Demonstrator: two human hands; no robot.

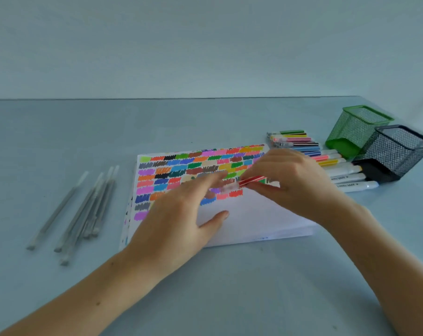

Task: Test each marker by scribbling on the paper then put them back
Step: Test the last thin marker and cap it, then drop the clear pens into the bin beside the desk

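Head view: a person's two bare hands are at work over a stack of white paper (249, 214) lying on a pale blue table (205, 122). The upper part of the top sheet is covered with rows of short scribbled colour patches; the lower right part is bare white. The right hand (295, 180) pinches a red marker with white stripes (251, 181) between thumb and fingers, holding it nearly level just above the scribbled rows, roughly mid-sheet. The marker's left end looks clear or whitish and is blurred, so it cannot be said whether that is a cap or a tip. The left hand (179, 214) is spread, fingers relaxed and extended toward that same end of the marker, thumb lying over the bare paper; whether the fingertips touch the marker cannot be told through the blur. Right of the paper, a row of markers (300, 144) lies side by side on the table, coloured striped ones at the far end and white-bodied ones nearer the person, partly hidden behind the right hand. Just beyond that row stand two mesh pen cups, a green mesh cup (358, 129) farther back and a black mesh cup (394, 151) touching or just beside it, both appearing tilted in this wide view. Well apart on the left, a loose bunch of grey pens (84, 209) lies on the table.
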